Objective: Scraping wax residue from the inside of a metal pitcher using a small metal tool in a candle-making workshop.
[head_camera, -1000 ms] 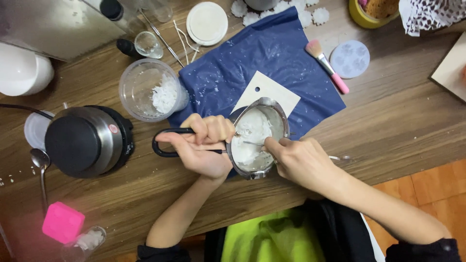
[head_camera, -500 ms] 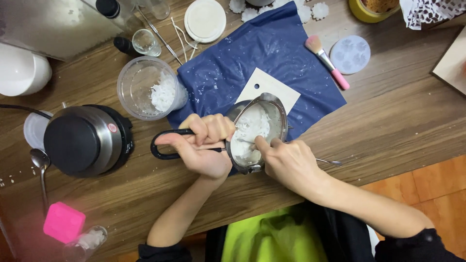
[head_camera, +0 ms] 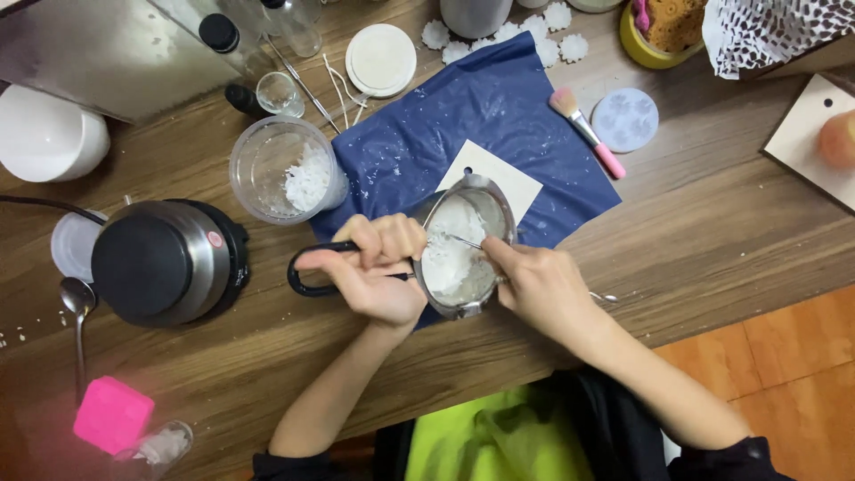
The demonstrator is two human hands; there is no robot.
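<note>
**A:** Head view check: we're seeing the left hand (head_camera: 378,272) wrapping its fingers closed around the black handle (head_camera: 307,281) of the small metal pot (head_camera: 465,245), and the right hand (head_camera: 543,287) pinching a thin metal stirrer (head_camera: 463,240) that's dipping into the white flakes inside. The pot is sitting half on the blue sheet (head_camera: 463,134), half over bare wood, pretty near the front edge of the table (head_camera: 712,240).

**B:** Yeah, room is looking tight on the left. We're noticing the black and steel heater (head_camera: 165,263) near the handle loop, and the clear tub (head_camera: 280,169) of flakes just above the left hand. The right side is looking open, with only the pink brush (head_camera: 588,134) and the round pale mould (head_camera: 625,119) further back.

**A:** Against the shot from a second ago, we're seeing the pot tipping more onto its side with its mouth turning toward us, and the right hand sliding in closer to the rim. Both grips are staying the same.

**B:** Agreed. The white card (head_camera: 494,174) is peeking out behind the pot as before.
</note>
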